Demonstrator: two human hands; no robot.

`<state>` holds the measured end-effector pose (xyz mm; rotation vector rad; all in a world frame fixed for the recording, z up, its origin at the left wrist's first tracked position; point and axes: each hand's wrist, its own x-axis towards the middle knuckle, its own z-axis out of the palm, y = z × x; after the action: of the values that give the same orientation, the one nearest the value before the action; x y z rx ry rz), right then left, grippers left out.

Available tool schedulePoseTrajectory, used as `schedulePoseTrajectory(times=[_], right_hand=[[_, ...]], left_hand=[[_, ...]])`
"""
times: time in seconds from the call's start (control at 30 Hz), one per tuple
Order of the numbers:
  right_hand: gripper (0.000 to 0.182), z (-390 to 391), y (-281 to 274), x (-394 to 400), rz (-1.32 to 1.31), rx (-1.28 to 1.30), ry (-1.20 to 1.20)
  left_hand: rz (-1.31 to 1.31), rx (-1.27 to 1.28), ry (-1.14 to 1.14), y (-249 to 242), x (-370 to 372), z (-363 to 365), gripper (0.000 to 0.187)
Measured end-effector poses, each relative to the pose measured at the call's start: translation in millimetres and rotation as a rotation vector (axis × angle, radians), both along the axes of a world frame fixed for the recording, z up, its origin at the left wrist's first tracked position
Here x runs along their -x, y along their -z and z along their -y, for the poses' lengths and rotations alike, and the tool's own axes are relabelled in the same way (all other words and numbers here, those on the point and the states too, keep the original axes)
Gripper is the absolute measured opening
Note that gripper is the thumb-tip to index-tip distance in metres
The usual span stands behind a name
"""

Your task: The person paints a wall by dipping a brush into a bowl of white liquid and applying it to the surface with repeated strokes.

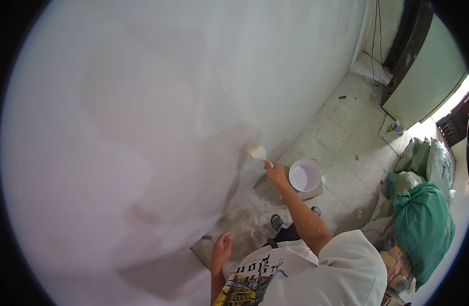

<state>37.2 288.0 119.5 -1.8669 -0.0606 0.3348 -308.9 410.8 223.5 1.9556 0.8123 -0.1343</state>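
A wide paintbrush [257, 151] with a pale handle is gripped in my right hand [276, 174]. Its bristles are right at the white wall [183, 102], where greyish damp-looking patches and shadows show. Just beside that hand, a round white bucket [305, 176] with pale liquid in it stands on a rough block [314, 193]. My left hand [222, 247] hangs low near the foot of the wall, fingers loosely bent and a little apart, with white specks on them and nothing visible in them.
Tied green sacks [424, 224] and other bags are piled on the right. A small tub [395, 129] stands by the pale green door [428, 76]. Dark cables [378, 41] hang in the far corner. Bits of debris lie on the dusty floor tiles [336, 136].
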Motion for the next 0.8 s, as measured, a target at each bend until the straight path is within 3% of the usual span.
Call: schedulePoseTrajectory(times=[0.1,0.23,0.33,0.43,0.5,0.6,0.67,0.73,0.8], right_hand=[[0.051,-35,59,-24,0.008,0.211,-0.038],[0.051,-22,-8,0,0.431,0.011,0.066],[0.047,1,4,7,0.012,0.021,-0.076],[0.048,-33,10,-44,-0.023,0.179,-0.094],[0.047,-55,-53,-75,0.295,0.236,-0.014],[0.043,-9,-220,-69,0.156,-0.099,-0.154],[0.042,16,-285,-64,0.126,-0.304,-0.155],[0.043,28,-314,-66,0.053,-0.482,-0.144],[0.042,15,-296,-79,0.054,-0.534,-0.126]], left_hand=[[0.000,0.034,0.003,-10,0,15,0.032],[0.029,0.076,-0.022,-10,-3,17,0.032],[-0.046,0.017,0.058,8,6,14,0.035],[-0.036,0.073,0.107,-4,-6,21,0.035],[0.027,0.032,0.093,0,-16,19,0.032],[0.096,0.047,0.040,16,-13,21,0.030],[0.115,0.068,0.054,22,-24,25,0.030],[0.075,0.081,0.114,23,-28,32,0.030],[0.052,0.100,0.162,24,-34,36,0.031]])
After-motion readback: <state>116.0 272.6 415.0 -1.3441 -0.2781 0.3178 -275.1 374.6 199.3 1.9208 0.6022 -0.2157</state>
